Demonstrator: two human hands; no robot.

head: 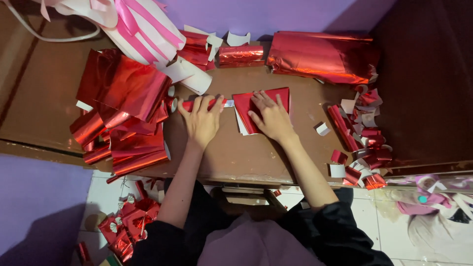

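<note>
A dark brown wooden table (pixel 231 152) stands against a purple wall, its front edge over a white tiled floor, and the person sits close against that edge in dark sleeves. The left hand (pixel 201 120) lies palm down near the middle of the table, its fingers curled over a thin red foil roll (pixel 204 104) that lies crosswise; the hand presses on the roll more than it closes around it. Just beside it, the right hand (pixel 272 117) is spread flat, fingers wide, on a folded red foil square (pixel 246 111) with white backing showing at its lower left edge; it holds nothing, only pins the sheet to the wood. The roll's right end touches the square's left edge. Toward the table's left edge sits a loose heap of red foil sheets (pixel 125 108), and by the back edge lie a large crumpled foil roll (pixel 322 56), a smaller foil roll (pixel 241 55) and a pink-and-white striped bag (pixel 143 27). Along the right edge scatter red and white foil scraps (pixel 362 143). More crumpled foil pieces (pixel 128 224) lie on the floor below the left front corner.
</note>
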